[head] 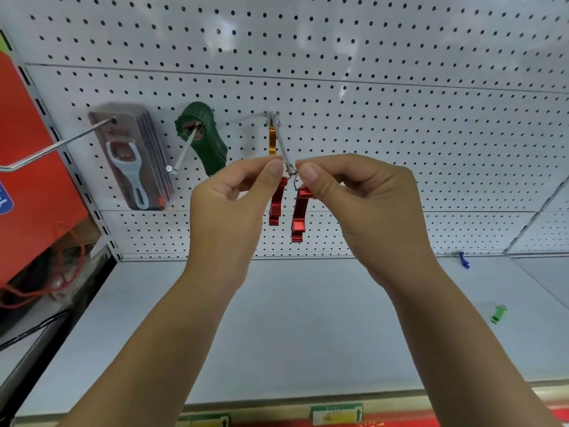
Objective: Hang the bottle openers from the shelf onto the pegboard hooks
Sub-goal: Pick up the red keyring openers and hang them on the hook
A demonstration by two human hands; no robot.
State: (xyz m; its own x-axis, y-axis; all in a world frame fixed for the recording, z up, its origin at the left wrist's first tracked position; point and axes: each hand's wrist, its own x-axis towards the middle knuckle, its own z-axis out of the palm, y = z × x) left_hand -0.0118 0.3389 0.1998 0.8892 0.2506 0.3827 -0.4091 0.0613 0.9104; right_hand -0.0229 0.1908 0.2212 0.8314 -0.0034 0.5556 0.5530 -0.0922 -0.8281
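fingers [274,169] of the left hand [234,208] pinch a key ring at the tip of the middle hook [281,146]. the right hand [369,208] pinches a second ring just beside it. under each ring hangs a red opener, the left one [276,208] and the right one [299,218].

the pegboard [400,134] fills the back. below it the shelf [308,318] carries a green opener [498,314] and a blue opener [464,260], not yet hung and well apart from the hands.

my judgement of the risk: both rings crowd the same tip, so one may snag the other or miss the wire. a slackened pinch would drop an opener to the shelf.

no true container shows, so the hooks do the holding. the left hook [61,143] carries carded openers [132,161], the next hook [184,152] dark green openers [209,146], and the middle hook a gold opener [272,143] at its base. whether the red box [30,149] at far left holds anything i cannot tell.
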